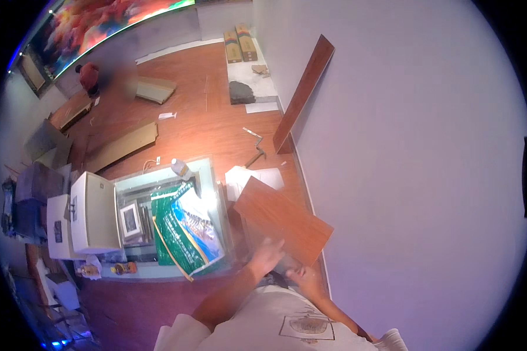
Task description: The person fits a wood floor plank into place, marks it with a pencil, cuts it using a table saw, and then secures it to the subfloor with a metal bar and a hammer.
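A short reddish-brown floor plank (286, 220) lies at a slant just ahead of my hands, one corner close to the wall. My left hand (268, 257) is beside the plank's near left edge, blurred, its fingers stretched out and apart. Lower and to the right, my right hand (308, 281) is near the plank's near edge; motion smears its fingers, and whether it holds anything is unclear. Between the two hands is a blurred greyish patch that I cannot make out. Beyond the plank, white sheets (257, 178) and a hammer (255, 158) lie on the floor.
A long plank (304, 93) leans against the right wall. At left, a glass-topped table (208, 175) bears a green bag (173, 234), a white bottle (181, 168) and a framed picture (131, 222). White cabinets (96, 213) adjoin it. A person (88, 77) crouches far left near stacked planks (155, 89).
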Available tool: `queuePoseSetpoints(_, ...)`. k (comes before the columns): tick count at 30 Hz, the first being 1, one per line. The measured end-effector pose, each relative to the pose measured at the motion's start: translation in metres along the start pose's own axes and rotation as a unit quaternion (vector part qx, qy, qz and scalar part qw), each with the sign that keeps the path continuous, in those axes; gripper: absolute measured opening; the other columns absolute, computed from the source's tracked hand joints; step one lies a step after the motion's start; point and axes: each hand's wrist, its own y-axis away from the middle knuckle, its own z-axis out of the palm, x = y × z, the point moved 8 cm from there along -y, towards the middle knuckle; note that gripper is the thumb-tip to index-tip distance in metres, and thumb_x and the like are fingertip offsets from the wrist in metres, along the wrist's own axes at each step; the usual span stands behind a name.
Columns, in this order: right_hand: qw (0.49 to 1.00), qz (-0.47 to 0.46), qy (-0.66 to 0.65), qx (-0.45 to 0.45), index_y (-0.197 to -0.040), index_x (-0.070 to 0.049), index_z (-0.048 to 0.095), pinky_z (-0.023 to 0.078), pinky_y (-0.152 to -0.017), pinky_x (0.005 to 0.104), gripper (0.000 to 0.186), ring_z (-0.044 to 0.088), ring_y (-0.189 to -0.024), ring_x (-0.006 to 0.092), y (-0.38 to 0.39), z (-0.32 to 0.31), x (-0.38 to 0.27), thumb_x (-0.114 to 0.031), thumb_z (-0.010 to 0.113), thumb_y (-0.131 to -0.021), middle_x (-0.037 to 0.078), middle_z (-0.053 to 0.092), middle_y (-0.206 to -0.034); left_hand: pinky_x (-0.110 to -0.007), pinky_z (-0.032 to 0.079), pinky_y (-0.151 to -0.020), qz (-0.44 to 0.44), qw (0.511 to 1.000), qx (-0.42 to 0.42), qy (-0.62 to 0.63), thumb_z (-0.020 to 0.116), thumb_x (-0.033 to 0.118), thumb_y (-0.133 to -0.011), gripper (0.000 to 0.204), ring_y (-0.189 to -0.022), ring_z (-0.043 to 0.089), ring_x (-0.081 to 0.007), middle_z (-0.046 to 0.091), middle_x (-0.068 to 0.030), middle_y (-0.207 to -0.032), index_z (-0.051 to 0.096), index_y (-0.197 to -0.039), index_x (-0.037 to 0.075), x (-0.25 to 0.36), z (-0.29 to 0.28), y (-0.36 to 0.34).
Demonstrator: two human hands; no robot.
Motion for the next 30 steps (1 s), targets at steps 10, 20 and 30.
queuePoseSetpoints(10, 0.977, -0.165, 0.045, 0.128, -0.115, 0.003, 0.071, 0.054, -0.084, 0.0343, 0.029, 0.069, -0.097, 0.0186, -0.304, -0.065, -0.089, -0.02, 0.067, -0.099, 0.013, 0.074, -0.104, -0.038, 0.051, -0.108, -0.05, 0.982, 0.131, 0.127, 0.067, 0.01, -0.1, 0.052, -0.131, 0.056, -0.0235, 0.057, -0.0064, -0.14, 0.045, -0.146, 0.008, 0.136, 0.037, -0.21)
queuePoseSetpoints(20, 0.99, -0.083, -0.112, -0.037, -0.125, 0.004, 0.065, 0.057, -0.087, 0.0359, 0.033, 0.069, -0.099, 0.0196, -0.572, -0.053, -0.212, -0.02, 0.064, -0.101, 0.011, 0.073, -0.11, -0.031, 0.054, -0.08, 0.014, 0.981, 0.171, -0.093, 0.068, 0.03, -0.102, 0.024, -0.088, 0.066, -0.0161, 0.07, -0.0057, -0.096, 0.066, -0.107, 0.006, 0.347, 0.057, -0.326)
queuePoseSetpoints(30, 0.994, 0.022, -0.108, -0.008, -0.121, 0.006, 0.066, 0.058, -0.084, 0.0345, 0.034, 0.069, -0.094, 0.0169, -0.803, -0.033, -0.238, -0.024, 0.062, -0.104, 0.007, 0.071, -0.108, -0.033, 0.055, -0.078, 0.157, 0.824, 0.448, -0.309, 0.07, 0.017, -0.097, 0.02, -0.083, 0.067, -0.0182, 0.069, -0.0077, -0.091, 0.067, -0.107, 0.0, 0.565, -0.129, -0.405)
